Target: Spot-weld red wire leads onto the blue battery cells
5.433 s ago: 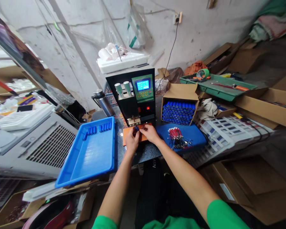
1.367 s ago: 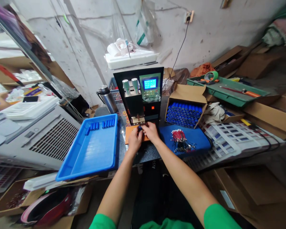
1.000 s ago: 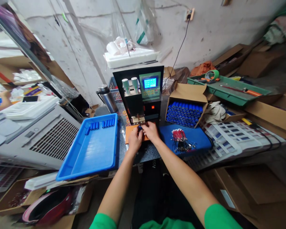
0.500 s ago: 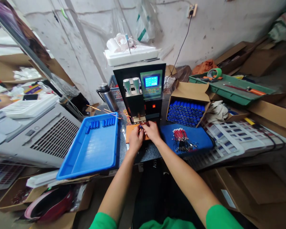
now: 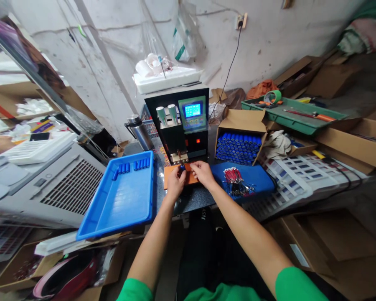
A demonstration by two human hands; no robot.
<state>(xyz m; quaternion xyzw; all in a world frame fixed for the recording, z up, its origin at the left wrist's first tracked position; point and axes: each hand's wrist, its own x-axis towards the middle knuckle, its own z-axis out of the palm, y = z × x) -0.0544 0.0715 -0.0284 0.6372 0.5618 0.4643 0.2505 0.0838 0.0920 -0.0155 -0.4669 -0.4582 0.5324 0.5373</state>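
My left hand [image 5: 176, 180] grips a blue cylindrical battery cell [image 5: 182, 167] below the electrodes of a black spot welder [image 5: 181, 147], over an orange block [image 5: 192, 177]. A little to the right, my right hand [image 5: 203, 174] is in a pinch, apart from the cell; anything between its fingertips is too small to make out. Beyond it on the right, a bundle of red and black wire leads [image 5: 233, 177] with white connectors lies on a blue pad [image 5: 260, 177]. Several more blue cells [image 5: 141, 164] lie in the far end of a blue tray [image 5: 122, 196] on my left.
An open cardboard box [image 5: 242, 117] packed with blue cells stands right of the welder. Behind the tray is a steel flask [image 5: 141, 131]. A green tray [image 5: 301, 115] with tape and tools sits further right. At far left, another person's arm [image 5: 1, 146] shows.
My right hand has drawn away from the cell to the right, while the left keeps hold of it. Orange spark streaks over the blue tray are gone. The view has shifted slightly.
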